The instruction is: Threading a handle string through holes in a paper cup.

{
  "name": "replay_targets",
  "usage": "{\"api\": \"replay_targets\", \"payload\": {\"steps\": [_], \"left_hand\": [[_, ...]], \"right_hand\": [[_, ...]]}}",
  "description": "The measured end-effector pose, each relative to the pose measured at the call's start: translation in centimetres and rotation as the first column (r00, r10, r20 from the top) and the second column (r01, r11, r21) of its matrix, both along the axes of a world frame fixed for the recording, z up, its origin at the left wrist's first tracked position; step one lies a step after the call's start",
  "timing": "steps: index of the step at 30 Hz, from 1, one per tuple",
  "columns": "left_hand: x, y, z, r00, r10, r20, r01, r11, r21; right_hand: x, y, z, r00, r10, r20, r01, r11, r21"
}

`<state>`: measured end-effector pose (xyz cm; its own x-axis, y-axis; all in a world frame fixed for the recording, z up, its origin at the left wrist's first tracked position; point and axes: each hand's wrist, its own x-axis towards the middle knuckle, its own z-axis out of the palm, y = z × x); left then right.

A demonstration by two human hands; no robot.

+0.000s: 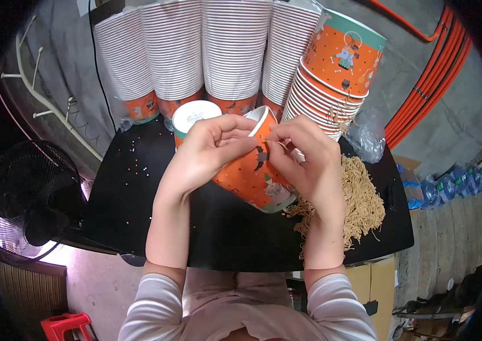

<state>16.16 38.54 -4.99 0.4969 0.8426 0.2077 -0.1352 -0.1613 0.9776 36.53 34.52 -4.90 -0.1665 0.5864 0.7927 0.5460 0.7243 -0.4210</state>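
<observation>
An orange paper bucket (240, 177) with a white rim, a green band and printed figures is tilted over the middle of the black table. My left hand (207, 145) grips it by the upper wall, with some fingers inside the rim. On the bucket's right side, the thumb and forefinger of my right hand (309, 153) pinch a thin tan cord (284, 146) against the wall. Whether the cord passes through the wall is hidden by my fingers. A heap of tan cords (360, 199) lies beside my right wrist.
Tall stacks of white-rimmed buckets (235, 51) line the table's back. Nested orange buckets (343, 57), some with cords, stand at right by crumpled plastic (367, 136). An upturned bucket (187, 113) is behind my left hand. A black fan (30, 199) stands left of the table (133, 216).
</observation>
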Motion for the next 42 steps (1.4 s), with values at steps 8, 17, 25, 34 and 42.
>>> {"api": "replay_targets", "payload": {"steps": [8, 17, 25, 34, 42], "left_hand": [[0.1, 0.4, -0.5, 0.996, -0.068, 0.066, 0.067, 0.998, 0.013], [0.0, 0.4, -0.3, 0.999, -0.052, 0.012, 0.052, 0.999, 0.002], [-0.3, 0.7, -0.4, 0.996, -0.084, -0.026, 0.085, 0.995, 0.042], [0.2, 1.5, -1.1, 0.996, -0.063, 0.060, 0.064, 0.998, -0.017], [-0.4, 2.0, -1.4, 0.996, 0.009, -0.083, -0.009, 1.000, 0.009]], "right_hand": [[-0.1, 0.2, -0.2, 1.000, -0.024, 0.000, 0.024, 1.000, 0.000], [-0.1, 0.3, -0.3, 0.998, -0.042, 0.056, 0.040, 0.998, 0.043], [-0.3, 0.1, -0.4, 0.994, -0.064, 0.093, 0.063, 0.998, 0.012], [-0.3, 0.4, -0.6, 0.995, -0.056, 0.081, 0.056, 0.998, 0.003], [-0.1, 0.5, -0.8, 0.994, -0.013, 0.109, 0.008, 0.999, 0.049]]}}
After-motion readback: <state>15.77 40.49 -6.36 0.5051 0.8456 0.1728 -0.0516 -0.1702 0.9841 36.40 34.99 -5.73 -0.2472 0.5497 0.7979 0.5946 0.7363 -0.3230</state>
